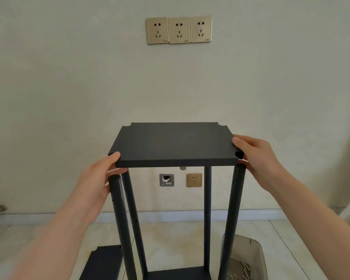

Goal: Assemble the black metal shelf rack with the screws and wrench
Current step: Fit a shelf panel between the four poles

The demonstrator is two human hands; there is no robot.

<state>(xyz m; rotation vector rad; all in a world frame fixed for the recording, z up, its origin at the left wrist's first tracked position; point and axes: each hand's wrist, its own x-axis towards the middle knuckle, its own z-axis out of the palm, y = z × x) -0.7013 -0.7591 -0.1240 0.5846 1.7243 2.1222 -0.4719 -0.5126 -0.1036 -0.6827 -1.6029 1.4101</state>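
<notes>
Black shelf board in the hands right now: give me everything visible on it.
The shelf board is a flat matte black rectangle with a fine texture; material unclear. Each visible corner has a rounded notch. It is held roughly level above the four black poles, at their tops, not visibly seated or screwed. The left hand grips its near left corner, thumb on top; the right hand grips the near right corner beside the notch. No screws show in it.
</notes>
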